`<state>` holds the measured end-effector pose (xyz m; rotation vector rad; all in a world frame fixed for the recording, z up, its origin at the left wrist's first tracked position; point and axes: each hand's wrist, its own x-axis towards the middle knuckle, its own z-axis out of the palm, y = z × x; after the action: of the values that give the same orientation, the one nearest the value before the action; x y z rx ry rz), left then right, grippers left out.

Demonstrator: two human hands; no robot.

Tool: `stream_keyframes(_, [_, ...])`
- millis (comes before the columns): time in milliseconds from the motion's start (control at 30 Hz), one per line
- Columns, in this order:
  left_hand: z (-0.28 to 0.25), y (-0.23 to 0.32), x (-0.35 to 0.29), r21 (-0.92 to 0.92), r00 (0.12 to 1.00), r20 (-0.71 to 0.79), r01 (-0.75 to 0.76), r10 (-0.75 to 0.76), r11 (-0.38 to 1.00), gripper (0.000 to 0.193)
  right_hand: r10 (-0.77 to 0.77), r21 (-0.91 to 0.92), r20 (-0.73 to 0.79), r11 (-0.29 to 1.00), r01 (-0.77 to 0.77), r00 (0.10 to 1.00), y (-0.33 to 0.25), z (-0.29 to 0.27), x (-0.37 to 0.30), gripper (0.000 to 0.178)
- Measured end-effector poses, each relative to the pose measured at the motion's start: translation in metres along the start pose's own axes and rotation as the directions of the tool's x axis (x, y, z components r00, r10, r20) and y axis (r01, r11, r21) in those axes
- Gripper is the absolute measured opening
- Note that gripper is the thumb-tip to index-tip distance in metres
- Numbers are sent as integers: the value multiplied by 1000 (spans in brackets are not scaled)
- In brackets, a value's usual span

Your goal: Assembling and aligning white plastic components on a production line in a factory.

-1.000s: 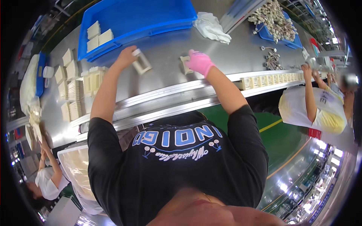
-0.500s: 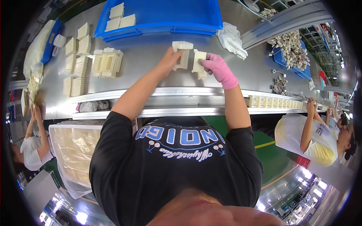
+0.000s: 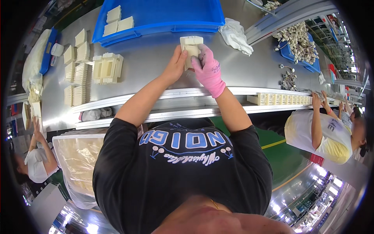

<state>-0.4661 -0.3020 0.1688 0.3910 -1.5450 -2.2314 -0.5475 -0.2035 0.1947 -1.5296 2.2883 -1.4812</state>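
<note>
We are looking down through the head view at our own two arms reaching forward over a steel table [image 3: 156, 74]. Our left hand [image 3: 176, 66] is bare and is closing its fingers against the left side of a cream plastic part [image 3: 191, 48], with the thumb lying along the part's left edge. Our right hand [image 3: 208, 70], wearing a pink glove, is gripping the same part from the right and from below, its fingers curling over the lower right corner. So both hands are clamping on the part, which is sitting between them and sticking out above the fingertips, toward the far side of the table. We cannot tell whether the part is resting on the steel or being held just off it.

Just beyond the part, a blue tray [image 3: 175, 27] is lying along the table's far edge, with a few cream blocks [image 3: 119, 21] in its left end. A white rag [image 3: 235, 37] is lying crumpled to the right of the part, near the tray's right corner. To the left, well apart from our hands, a cluster of parts [image 3: 106, 68] is standing on the table, and further left we are seeing stacks [image 3: 76, 66] of flat cream pieces. On the right, a row [image 3: 278, 98] of small cream pieces is lining the table's near rail, and a co-worker [image 3: 319, 128] is leaning over it.
</note>
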Motion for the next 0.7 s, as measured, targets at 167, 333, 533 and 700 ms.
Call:
stream_keyframes(167, [-3, -4, 6, -12, 1000, -9, -11, 11, 1000, 31, -2, 17, -42, 1000, 3, 999, 5, 4, 1, 37])
stream_keyframes(333, [-7, -5, 6, 67, 999, -17, 41, -40, 997, 32, -77, -57, -34, 996, 75, 996, 3, 1, 3, 38])
stream_keyframes(533, [-3, 0, 4, -98, 984, -32, 172, -175, 980, 36, 108, 155, 230, 977, -146, 967, -13, -15, 5, 41])
stream_keyframes(700, [-8, -4, -2, -36, 964, 81, 257, -253, 966, 38, 217, 452, 260, 834, -318, 941, -9, -30, 6, 40])
